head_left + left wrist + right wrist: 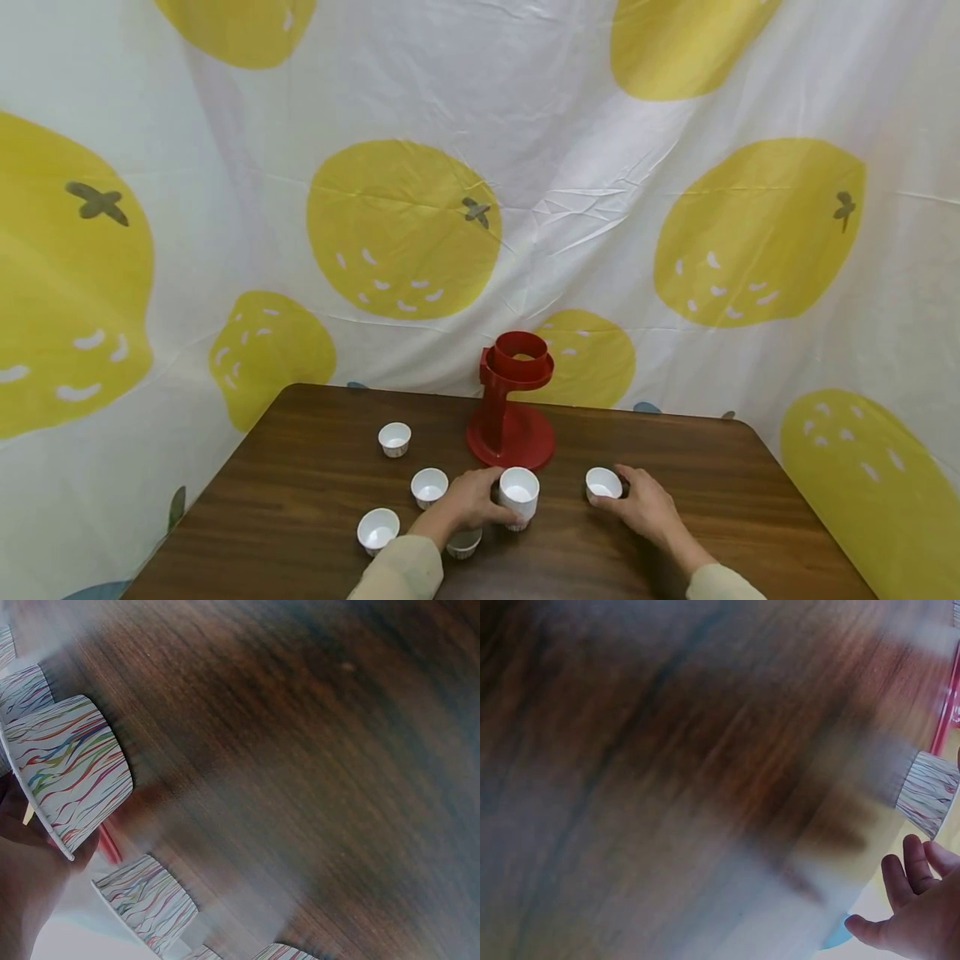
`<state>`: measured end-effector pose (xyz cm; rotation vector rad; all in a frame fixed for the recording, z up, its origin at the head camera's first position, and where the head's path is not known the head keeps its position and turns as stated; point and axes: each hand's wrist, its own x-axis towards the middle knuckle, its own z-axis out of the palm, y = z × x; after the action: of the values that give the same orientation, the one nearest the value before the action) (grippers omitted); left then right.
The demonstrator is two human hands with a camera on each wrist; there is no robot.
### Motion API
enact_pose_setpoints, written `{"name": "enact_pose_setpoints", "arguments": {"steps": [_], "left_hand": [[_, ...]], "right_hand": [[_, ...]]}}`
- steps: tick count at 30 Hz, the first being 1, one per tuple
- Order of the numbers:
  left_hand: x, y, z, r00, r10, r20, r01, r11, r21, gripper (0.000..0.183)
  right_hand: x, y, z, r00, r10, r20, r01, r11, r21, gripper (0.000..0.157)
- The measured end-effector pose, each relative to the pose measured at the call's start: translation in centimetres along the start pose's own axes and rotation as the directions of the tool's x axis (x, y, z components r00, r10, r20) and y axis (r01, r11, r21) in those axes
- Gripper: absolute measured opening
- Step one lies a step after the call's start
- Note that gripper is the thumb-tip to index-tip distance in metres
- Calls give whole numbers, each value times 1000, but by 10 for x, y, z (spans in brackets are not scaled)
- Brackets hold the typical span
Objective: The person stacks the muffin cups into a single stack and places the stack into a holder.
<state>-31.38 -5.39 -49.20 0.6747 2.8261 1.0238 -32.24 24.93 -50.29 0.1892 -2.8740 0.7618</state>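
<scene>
In the head view, my left hand (471, 498) grips a short stack of white paper cups (519, 490), thumb across the front and fingers behind. My right hand (647, 505) pinches a single paper cup (603, 483) between thumb and forefinger, off to the right of the stack. Its other fingers (900, 881) spread loosely beside that cup in the right wrist view. Partly hidden under the left wrist is another cup (463, 545). The left wrist view has a cup with colourful wavy stripes (75, 772) overlapping the hand (30, 892).
Behind the hands stands a red stand (517, 429) with a round base and a ring on top. More loose cups sit to the left: a far cup (394, 439), a middle cup (429, 487) and a near cup (378, 530). A lemon-print curtain (570, 150) hangs behind the brown table (285, 483).
</scene>
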Motion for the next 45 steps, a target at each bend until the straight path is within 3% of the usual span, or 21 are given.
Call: {"name": "enact_pose_setpoints", "arguments": {"steps": [13, 45], "left_hand": [[1, 2, 1, 1000, 6, 0, -6, 1000, 14, 63], [0, 1, 1, 1000, 1, -9, 0, 1000, 21, 61]], "right_hand": [[1, 2, -1, 1000, 6, 23, -6, 1000, 12, 80], [-4, -12, -1, 999, 15, -41, -12, 998, 69, 78]]}}
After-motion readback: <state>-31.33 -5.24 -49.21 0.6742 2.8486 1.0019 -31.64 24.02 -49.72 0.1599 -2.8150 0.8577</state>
